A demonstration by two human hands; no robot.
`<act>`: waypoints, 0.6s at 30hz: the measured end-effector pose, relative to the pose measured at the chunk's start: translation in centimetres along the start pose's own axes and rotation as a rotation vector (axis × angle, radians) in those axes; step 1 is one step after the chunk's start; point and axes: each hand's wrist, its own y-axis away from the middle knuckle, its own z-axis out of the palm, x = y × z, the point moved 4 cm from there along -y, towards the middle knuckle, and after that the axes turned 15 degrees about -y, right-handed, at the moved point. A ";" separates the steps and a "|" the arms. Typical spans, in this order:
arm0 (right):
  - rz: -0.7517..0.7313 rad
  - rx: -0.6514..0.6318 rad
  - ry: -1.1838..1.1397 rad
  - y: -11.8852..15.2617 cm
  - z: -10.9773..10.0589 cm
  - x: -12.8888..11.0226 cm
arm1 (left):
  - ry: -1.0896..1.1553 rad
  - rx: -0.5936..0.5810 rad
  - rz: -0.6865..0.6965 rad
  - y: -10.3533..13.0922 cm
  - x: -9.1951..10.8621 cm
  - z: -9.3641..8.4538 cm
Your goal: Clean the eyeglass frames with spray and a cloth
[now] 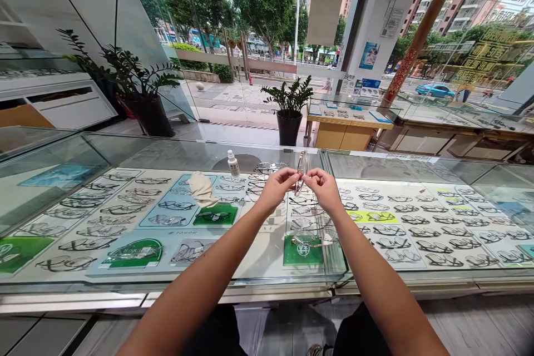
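Above the glass display counter, both of my hands hold one thin-rimmed pair of eyeglasses (pixel 301 164), turned so the lenses stand upright. My left hand (pixel 273 189) pinches it from the left with thumb and fingers. From the other side, my right hand (pixel 324 190) grips it with the fingertips closed. The fingers hide part of the frame. To the left of my hands, a small white bottle (pixel 234 164) stands on the glass top. A crumpled beige cloth (pixel 202 188) lies nearer to me, left of the bottle.
Rows of eyeglasses (pixel 173 206) lie inside the glass counter (pixel 183 281), on both sides of a vertical glass joint. Beyond it stand potted plants (pixel 288 117), (pixel 150 111) and a wooden-fronted display case (pixel 346 136). Large windows and glass doors face a street.
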 end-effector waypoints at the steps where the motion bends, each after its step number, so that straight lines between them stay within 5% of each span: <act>1: 0.002 0.002 -0.004 0.0 0.0 0.0 | 0.016 -0.001 -0.008 0.0 0.0 0.0; 10: 0.000 0.061 0.012 -0.2 -0.5 0.3 | 0.098 0.013 -0.021 0.0 -0.1 -0.1; 18: -0.020 0.169 0.013 -0.5 -1.4 1.0 | 0.183 0.248 0.042 -0.3 0.2 -1.7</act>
